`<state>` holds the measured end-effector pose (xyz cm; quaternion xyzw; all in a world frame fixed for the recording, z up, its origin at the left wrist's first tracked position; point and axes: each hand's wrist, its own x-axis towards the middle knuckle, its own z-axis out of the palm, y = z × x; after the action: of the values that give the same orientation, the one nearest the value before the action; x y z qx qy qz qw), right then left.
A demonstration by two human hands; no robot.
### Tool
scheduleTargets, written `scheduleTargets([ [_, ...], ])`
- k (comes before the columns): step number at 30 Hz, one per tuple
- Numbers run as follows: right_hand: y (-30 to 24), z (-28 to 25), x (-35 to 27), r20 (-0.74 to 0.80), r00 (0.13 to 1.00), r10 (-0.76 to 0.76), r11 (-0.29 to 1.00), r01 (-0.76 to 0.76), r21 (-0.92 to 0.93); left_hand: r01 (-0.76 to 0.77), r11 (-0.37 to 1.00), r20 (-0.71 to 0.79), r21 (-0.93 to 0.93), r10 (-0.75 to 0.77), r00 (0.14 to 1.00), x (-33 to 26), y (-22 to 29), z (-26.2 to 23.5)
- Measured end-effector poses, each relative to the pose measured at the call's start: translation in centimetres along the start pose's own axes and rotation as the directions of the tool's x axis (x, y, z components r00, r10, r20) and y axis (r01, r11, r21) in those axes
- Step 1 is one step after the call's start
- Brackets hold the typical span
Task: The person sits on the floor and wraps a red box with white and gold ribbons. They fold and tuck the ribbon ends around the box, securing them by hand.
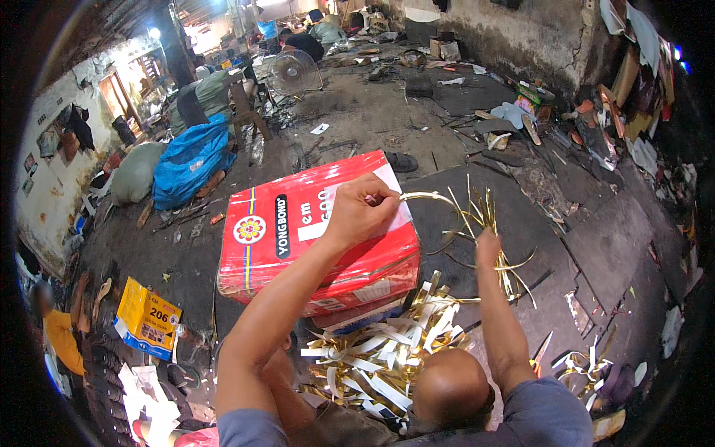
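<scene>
Over the top of a red cardboard box (298,261), my left hand (361,208) is closed in a pinch on the end of a thin gold strip (428,195). The strip curves to the right, away from the box. To the right of the box, my right hand (488,249) is closed round a bundle of narrow gold strips (484,212), whose ends fan out above and below the fist. A white sheet (389,179) lies on the box top, partly under my left hand. Below the box, a heap of gold and white strips (380,357) lies in front of me.
Orange-handled scissors (538,361) lie right of my knee (450,384), near more strips (588,365). A yellow carton (149,316) stands at left, beside a person in yellow (63,339). Farther off are a blue sack (192,160), a fan (294,71) and scraps along the wall.
</scene>
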<state>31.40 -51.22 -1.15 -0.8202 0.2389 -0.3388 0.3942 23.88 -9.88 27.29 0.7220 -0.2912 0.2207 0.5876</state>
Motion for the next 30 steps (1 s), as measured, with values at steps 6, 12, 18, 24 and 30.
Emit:
scheduleTargets([
  [6, -36.0, -2.9, -7.7, 0.427, 0.769, -0.476, 0.805, 0.184, 0.565, 0.134, 0.983, -0.030, 0.128, -0.132, 0.991, -2.4, -0.5, -4.5],
  [12, -37.3, 1.3, -11.3, 0.571, 0.694, -0.439, 0.883, 0.213, 0.419, 0.119, 0.980, -0.039, 0.161, -0.115, 0.993, -2.1, -0.7, -4.0],
  [18, -28.2, 6.9, -15.9, 0.587, 0.739, -0.331, 0.812, -0.093, 0.576, 0.170, 0.975, -0.010, 0.144, -0.170, 0.985, -2.0, -0.9, -4.8],
  [24, -25.4, 8.1, -16.5, 0.609, 0.738, -0.291, 0.843, -0.103, 0.528, 0.132, 0.976, 0.019, 0.176, -0.137, 0.990, -1.8, -0.5, -4.2],
  [30, -24.9, 7.0, -18.1, 0.684, 0.692, -0.230, 0.846, -0.205, 0.492, 0.136, 0.982, 0.019, 0.130, -0.139, 0.990, -2.0, -1.4, -4.9],
])
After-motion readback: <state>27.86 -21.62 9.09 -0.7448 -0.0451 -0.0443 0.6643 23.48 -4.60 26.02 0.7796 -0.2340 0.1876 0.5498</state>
